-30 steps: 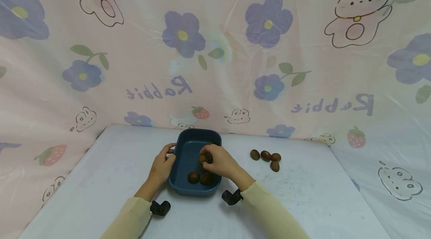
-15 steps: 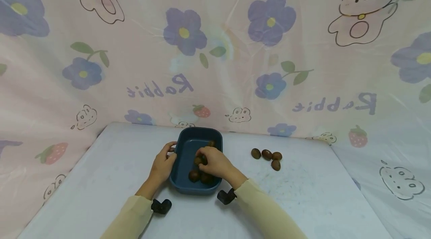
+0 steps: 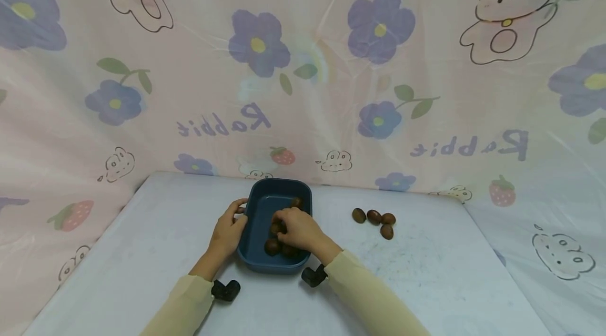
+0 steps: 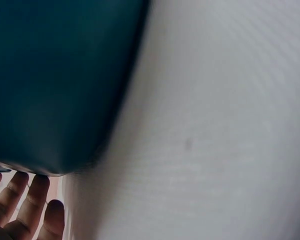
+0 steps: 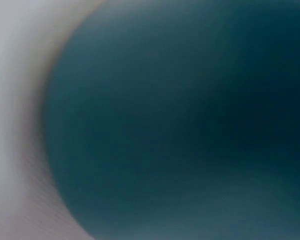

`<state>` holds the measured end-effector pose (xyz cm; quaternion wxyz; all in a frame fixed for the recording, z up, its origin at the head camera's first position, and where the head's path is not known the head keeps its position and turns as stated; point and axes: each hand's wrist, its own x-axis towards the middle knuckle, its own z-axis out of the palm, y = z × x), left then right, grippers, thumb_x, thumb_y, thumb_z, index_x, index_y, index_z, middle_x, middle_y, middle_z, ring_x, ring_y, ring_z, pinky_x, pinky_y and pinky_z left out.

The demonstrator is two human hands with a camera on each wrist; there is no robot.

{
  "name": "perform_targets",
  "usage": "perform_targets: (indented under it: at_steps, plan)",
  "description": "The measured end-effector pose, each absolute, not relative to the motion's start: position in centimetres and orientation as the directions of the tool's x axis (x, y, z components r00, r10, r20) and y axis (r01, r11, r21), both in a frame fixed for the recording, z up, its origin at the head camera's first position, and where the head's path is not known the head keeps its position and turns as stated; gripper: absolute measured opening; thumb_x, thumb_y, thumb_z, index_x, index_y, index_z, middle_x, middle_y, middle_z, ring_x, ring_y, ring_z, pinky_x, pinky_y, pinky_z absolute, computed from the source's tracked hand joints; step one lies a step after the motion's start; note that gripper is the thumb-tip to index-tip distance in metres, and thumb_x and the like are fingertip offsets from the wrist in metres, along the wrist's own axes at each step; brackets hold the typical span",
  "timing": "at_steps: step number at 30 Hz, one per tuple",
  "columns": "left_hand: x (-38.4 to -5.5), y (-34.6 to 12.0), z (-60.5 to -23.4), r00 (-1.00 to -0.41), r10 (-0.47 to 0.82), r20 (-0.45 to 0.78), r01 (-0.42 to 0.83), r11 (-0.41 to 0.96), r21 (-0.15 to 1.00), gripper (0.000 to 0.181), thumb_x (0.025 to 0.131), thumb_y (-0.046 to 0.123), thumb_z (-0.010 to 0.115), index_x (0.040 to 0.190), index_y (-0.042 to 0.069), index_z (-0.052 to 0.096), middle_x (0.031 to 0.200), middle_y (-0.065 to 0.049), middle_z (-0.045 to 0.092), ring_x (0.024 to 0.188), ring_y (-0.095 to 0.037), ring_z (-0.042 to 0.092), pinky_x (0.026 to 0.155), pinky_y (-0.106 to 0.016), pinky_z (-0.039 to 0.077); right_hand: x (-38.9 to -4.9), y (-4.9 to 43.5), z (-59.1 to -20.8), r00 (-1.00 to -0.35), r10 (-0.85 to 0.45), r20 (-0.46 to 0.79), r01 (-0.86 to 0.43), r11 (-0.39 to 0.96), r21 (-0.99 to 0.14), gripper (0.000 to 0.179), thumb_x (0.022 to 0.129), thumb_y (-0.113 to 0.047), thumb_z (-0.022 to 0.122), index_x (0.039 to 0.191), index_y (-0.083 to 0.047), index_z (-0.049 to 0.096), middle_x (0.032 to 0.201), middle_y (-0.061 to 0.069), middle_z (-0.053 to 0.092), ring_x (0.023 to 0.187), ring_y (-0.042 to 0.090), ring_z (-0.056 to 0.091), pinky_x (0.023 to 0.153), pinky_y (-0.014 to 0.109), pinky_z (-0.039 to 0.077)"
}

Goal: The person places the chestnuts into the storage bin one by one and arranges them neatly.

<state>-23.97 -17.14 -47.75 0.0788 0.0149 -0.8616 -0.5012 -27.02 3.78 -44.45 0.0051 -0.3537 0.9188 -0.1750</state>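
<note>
A dark blue rectangular container stands on the white table, with brown chestnuts inside. My left hand rests against its left outer side; in the left wrist view the fingers look fairly straight, with tips at the container wall. Inside the container, my right hand pinches a chestnut between thumb and fingers. Near it lie one chestnut and another partly covered chestnut. Toward the far right corner sits a further chestnut. The right wrist view holds only the blurred container wall.
To the container's right, several chestnuts lie grouped on the white table. Behind the table's back edge hangs a curtain printed with rabbits and flowers. Black wrist cameras sit at both cuffs.
My right hand has moved a little left within the container, carrying the pinched chestnut; the chestnut at the far right corner has come into clearer view. My left hand stays at the container's side.
</note>
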Motion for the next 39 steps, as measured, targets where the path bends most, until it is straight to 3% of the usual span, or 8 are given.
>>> perform_targets:
  at_steps: [19, 39]
  plan:
    - [-23.81, -17.14, -47.72, -0.988, -0.106, 0.113, 0.046, 0.496, 0.867, 0.046, 0.094, 0.020, 0.043, 0.140, 0.020, 0.047, 0.127, -0.010, 0.060, 0.092, -0.020, 0.062, 0.076, -0.033, 0.046, -26.61, 3.50, -44.40, -0.768, -0.634, 0.090, -0.636, 0.739, -0.224, 0.026, 0.081, -0.026, 0.075, 0.106, -0.020, 0.069, 0.100, -0.004, 0.069, 0.091, 0.013, 0.060, 0.076, 0.028, 0.051]
    - [-23.72, -17.08, -47.78, -0.988, -0.106, 0.116, 0.050, 0.486, 0.872, 0.045, 0.094, 0.020, 0.043, 0.139, 0.021, 0.047, 0.127, -0.009, 0.060, 0.091, -0.022, 0.061, 0.076, -0.033, 0.045, -26.54, 3.62, -44.41, -0.762, -0.642, 0.087, -0.645, 0.740, -0.193, 0.027, 0.083, -0.028, 0.073, 0.109, -0.022, 0.069, 0.104, -0.003, 0.067, 0.095, 0.015, 0.060, 0.080, 0.031, 0.051]
